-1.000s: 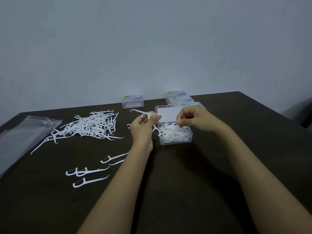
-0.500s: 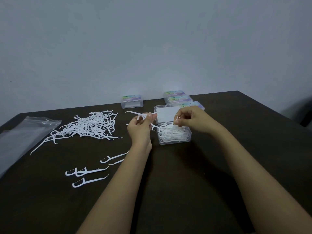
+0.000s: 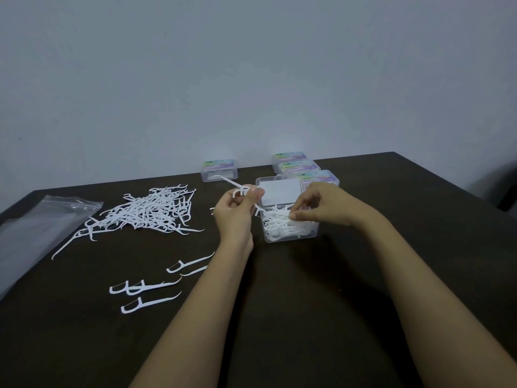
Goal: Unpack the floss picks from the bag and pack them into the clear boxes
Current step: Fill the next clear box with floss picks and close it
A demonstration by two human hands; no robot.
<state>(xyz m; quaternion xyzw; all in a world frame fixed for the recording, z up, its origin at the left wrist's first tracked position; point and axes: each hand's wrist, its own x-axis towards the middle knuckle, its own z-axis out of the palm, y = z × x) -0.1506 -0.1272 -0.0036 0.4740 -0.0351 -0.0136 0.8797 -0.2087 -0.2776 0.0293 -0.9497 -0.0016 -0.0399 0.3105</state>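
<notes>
Right hand [image 3: 324,204] has dipped, pinching picks [image 3: 282,228] in the clear box [image 3: 313,233]; left hand [image 3: 237,211], just beside, pinches a floss pick [image 3: 225,181], handle pointing away.

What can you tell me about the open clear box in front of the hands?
The box is rectangular, see-through plastic, standing flat on the dark table with its lid swung open at the back. White floss picks fill much of it in a loose tangle. The right hand reaches in from above, fingertips pinching picks inside. Closed boxes sit just behind it.
</notes>
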